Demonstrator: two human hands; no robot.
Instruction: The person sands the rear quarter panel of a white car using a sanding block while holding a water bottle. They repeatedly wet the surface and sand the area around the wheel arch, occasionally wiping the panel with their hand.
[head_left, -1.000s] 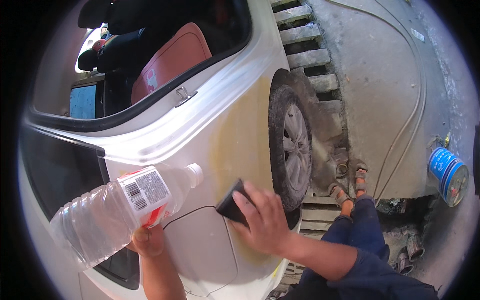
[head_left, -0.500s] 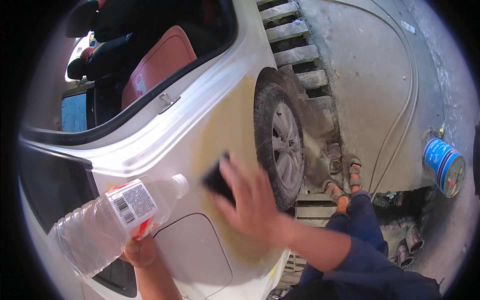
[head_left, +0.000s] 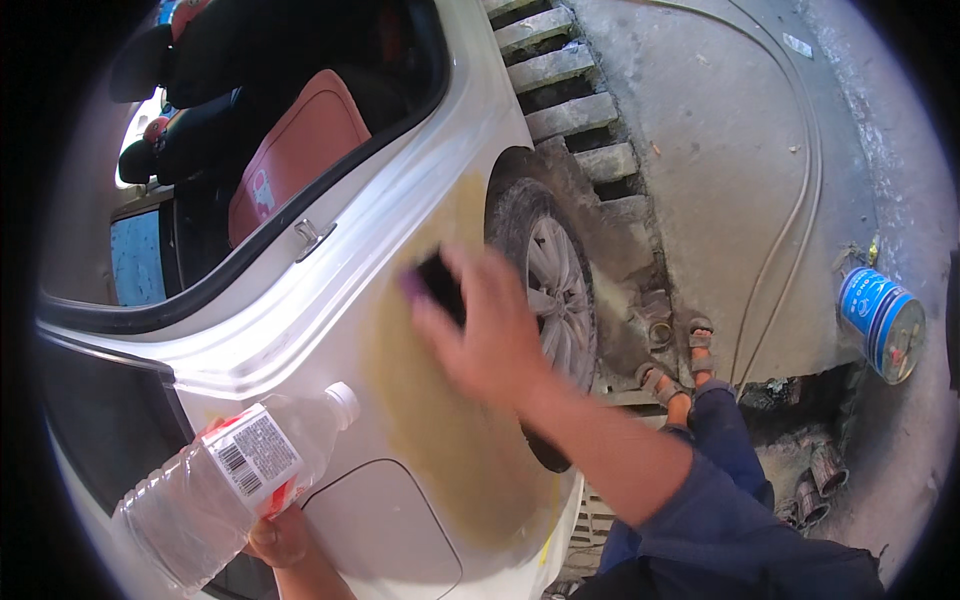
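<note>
Clearly, from the wearer's head view, both hands are busy against the side of a white car (head_left: 325, 355). The right hand (head_left: 490, 320) grasps a dark block (head_left: 440, 285), thumb on the near side and fingers over the top; hand and block are slightly blurred, and a purplish tint shows on the block's left edge. That block sits over the upper part of a yellowish patch (head_left: 440, 440) on the bodywork, just left of the rear wheel (head_left: 555, 275). Lower down, the left hand (head_left: 280, 538) grips a clear plastic bottle (head_left: 180, 515) around its label (head_left: 252, 458), the bottle slanting so its white cap (head_left: 343, 402) points to the upper right; whether any liquid is inside, I can't tell. Beside the bottle, the rounded outline of a flap (head_left: 385, 525) lies flush in the panel, below the patch. Above, through the car's window opening, I see a pink panel (head_left: 300, 150), with a small metal latch (head_left: 312, 240) on the opening's edge. Over to the right, sandalled feet (head_left: 660, 380) stand near the wheel beside slotted concrete bars (head_left: 570, 115), a hose (head_left: 815, 130) curves across the floor (head_left: 720, 220), and a blue can (head_left: 875, 310) stands at the far side.
</note>
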